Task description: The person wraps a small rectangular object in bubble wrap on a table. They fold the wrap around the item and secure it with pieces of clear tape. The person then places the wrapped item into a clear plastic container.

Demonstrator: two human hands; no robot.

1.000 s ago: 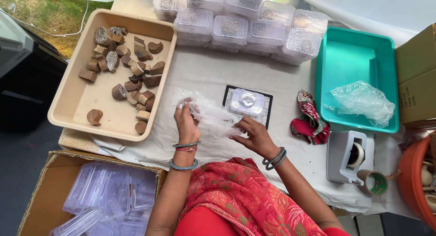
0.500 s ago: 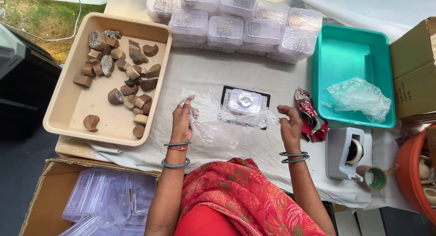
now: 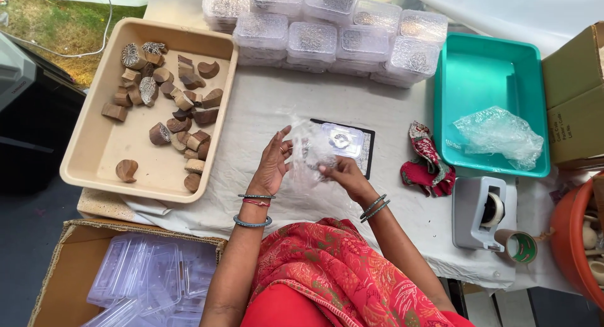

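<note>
My left hand (image 3: 273, 165) and my right hand (image 3: 343, 174) are close together above the white cloth, both gripping a crumpled sheet of clear plastic wrap (image 3: 306, 152). The left hand's fingers are spread along the wrap's left edge; the right hand pinches its right side. Just behind the wrap, a small clear plastic box (image 3: 343, 140) with something inside rests on a black square mat (image 3: 369, 152). Bangles are on both wrists.
A beige tray (image 3: 97, 154) at left holds several carved wooden blocks. Stacked clear lidded boxes (image 3: 314, 31) line the back. At right are a teal bin (image 3: 459, 94) with plastic wrap, a red cloth (image 3: 428, 163), a tape dispenser (image 3: 484, 214), cardboard cartons and an orange tub.
My hands, spread wide apart with the wrap stretched half a second ago, have come together in front of the black mat, bunching the wrap between them.
</note>
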